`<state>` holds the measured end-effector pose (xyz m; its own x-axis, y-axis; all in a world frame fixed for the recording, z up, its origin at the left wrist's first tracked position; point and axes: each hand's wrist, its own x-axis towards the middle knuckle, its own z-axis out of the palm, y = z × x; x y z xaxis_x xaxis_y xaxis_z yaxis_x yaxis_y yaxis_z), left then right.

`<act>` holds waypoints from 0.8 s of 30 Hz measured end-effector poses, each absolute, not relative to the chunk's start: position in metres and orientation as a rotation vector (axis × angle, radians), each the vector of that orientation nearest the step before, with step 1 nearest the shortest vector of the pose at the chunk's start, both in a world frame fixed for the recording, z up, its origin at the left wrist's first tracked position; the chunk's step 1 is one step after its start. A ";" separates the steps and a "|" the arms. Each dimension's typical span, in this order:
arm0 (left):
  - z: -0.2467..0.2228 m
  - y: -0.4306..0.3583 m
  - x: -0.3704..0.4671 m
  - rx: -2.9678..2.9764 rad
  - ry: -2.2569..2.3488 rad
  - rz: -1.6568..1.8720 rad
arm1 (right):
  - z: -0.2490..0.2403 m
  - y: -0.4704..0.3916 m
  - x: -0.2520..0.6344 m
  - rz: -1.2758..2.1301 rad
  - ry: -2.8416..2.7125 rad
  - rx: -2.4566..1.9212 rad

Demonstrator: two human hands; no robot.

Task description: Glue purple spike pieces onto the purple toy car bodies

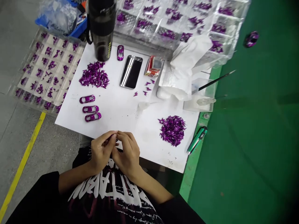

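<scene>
My left hand [102, 151] and my right hand [127, 152] meet at the near edge of a white sheet [130, 118], fingertips pinched together. Between them is a small purple toy car part [108, 140], mostly hidden by my fingers, so its exact shape does not show. Three purple toy car bodies [90, 109] lie in a column on the sheet, beyond my left hand. A heap of small pointed purple pieces [94, 75] lies farther back, and a second heap [173, 130] is to the right. Several loose purple pieces [145, 93] are scattered mid-sheet.
A dark bottle [102, 34], a phone [131, 72], another car body [120, 53] and a small red box [153, 66] stand or lie at the back. Compartment trays [50, 67] flank the left and rear. White tissue [187, 59] and a green cutter [197, 140] are rightward.
</scene>
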<state>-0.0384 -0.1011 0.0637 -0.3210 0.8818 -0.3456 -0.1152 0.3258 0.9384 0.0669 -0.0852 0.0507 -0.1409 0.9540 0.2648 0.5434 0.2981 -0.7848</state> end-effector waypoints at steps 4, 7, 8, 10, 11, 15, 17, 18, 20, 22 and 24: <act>0.062 -0.123 -0.065 0.911 1.463 1.090 | 0.051 -0.092 0.072 0.982 -1.798 -1.310; 0.054 -0.139 -0.086 0.897 1.308 0.928 | 0.056 -0.095 0.082 1.305 -1.748 -1.324; 0.050 -0.144 -0.091 0.856 1.298 0.881 | 0.058 -0.097 0.085 1.446 -1.692 -1.335; 0.044 -0.153 -0.100 0.779 1.322 0.779 | 0.059 -0.103 0.090 1.732 -1.524 -1.356; 0.041 -0.156 -0.103 0.757 1.331 0.723 | 0.059 -0.106 0.092 1.848 -1.422 -1.361; 0.032 -0.152 -0.104 0.642 1.224 0.521 | 0.052 -0.117 0.099 1.992 -1.206 -1.459; 0.029 -0.145 -0.101 0.503 1.108 0.446 | 0.048 -0.119 0.102 1.980 -1.227 -1.576; 0.027 -0.142 -0.099 0.437 1.054 0.412 | 0.047 -0.119 0.104 1.960 -1.250 -1.629; 0.023 -0.136 -0.093 0.360 0.985 0.360 | 0.046 -0.117 0.106 1.886 -1.297 -1.691; 0.019 -0.134 -0.085 0.340 0.978 0.350 | 0.046 -0.114 0.106 1.791 -1.353 -1.728; 0.015 -0.133 -0.077 0.335 0.990 0.374 | 0.044 -0.111 0.107 1.723 -1.404 -1.754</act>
